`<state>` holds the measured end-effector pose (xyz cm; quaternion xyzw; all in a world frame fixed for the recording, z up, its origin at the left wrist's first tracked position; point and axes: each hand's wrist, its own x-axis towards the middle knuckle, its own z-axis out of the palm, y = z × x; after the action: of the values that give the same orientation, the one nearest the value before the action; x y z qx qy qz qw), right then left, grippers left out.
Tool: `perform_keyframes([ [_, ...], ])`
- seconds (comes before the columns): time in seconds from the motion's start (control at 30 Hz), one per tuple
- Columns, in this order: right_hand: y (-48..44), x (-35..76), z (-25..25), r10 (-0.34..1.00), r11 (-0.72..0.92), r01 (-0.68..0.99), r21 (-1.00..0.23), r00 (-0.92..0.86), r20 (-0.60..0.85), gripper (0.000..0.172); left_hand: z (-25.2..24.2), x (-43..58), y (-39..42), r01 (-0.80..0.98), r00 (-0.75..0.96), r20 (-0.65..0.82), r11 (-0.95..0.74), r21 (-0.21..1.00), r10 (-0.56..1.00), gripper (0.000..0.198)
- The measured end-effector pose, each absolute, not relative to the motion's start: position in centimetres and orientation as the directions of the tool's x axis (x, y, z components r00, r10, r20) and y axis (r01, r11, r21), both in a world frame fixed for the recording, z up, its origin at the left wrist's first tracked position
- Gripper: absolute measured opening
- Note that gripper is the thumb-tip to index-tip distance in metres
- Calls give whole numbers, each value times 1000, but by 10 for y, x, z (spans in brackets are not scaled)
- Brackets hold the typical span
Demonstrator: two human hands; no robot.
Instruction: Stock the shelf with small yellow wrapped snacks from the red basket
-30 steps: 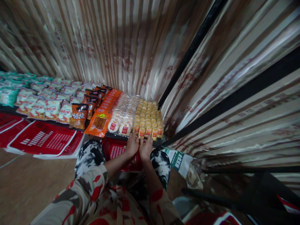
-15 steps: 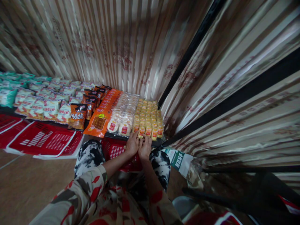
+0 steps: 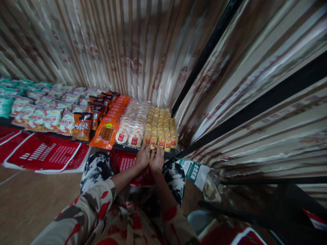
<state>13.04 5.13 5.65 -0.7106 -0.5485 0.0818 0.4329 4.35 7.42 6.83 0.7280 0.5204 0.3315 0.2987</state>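
- At the bottom of the frame, patterned sleeves (image 3: 98,204) reached up toward the centre, between knees in black-and-white trousers (image 3: 95,172).
- A red basket (image 3: 125,164) sat between those knees, below the black shelf edge (image 3: 122,147).
- Just right of centre, the left hand (image 3: 143,157) and right hand (image 3: 156,160) were side by side, fingers bent and drawn close together; the dim light and small scale left it unclear, so I could not tell whether they gripped anything.
- The yellow packets (image 3: 160,127) stood in rows on the shelf, straight up the frame from the fingertips; the block's long axis ran away from the hands, its front row just beyond them. The left hand was nearer the leftmost front packet, the right hand nearer the middle ones.
- Left of the block lay round white crackers (image 3: 134,126), then an orange pack (image 3: 106,131).
- Behind everything, a striped curtain (image 3: 102,51) filled the top.
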Motion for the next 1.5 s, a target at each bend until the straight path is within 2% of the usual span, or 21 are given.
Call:
perform_keyframes([
  [0.33,52,130,55,855,22,705,-709,354,378,36,67,40,76,560,294,214,-349,752,932,42],
  [0.53,50,129,52,830,28,695,-718,385,404,30,64,37,71,552,292,234,-363,751,927,42],
  [0.73,41,125,46,817,34,689,-724,399,417,22,53,30,60,557,273,229,-347,755,934,34],
  [0.9,34,122,43,851,37,697,-716,353,388,21,43,27,55,566,300,196,-340,751,934,29],
  [1.03,26,121,35,901,22,712,-702,290,323,25,35,22,49,582,331,132,-312,751,934,24],
  [1.17,19,122,16,948,-41,731,-681,244,205,27,21,19,43,626,322,7,-218,748,947,23],
  [1.33,21,127,-22,977,-147,746,-649,212,23,16,-7,23,41,674,310,-199,-67,736,929,16],
  [1.43,26,128,-43,977,-200,752,-628,199,-73,18,-27,24,39,679,314,-288,-2,734,905,24],
  [1.5,29,128,-53,975,-215,751,-625,207,-87,21,-38,25,36,662,305,-305,29,749,902,26],
])
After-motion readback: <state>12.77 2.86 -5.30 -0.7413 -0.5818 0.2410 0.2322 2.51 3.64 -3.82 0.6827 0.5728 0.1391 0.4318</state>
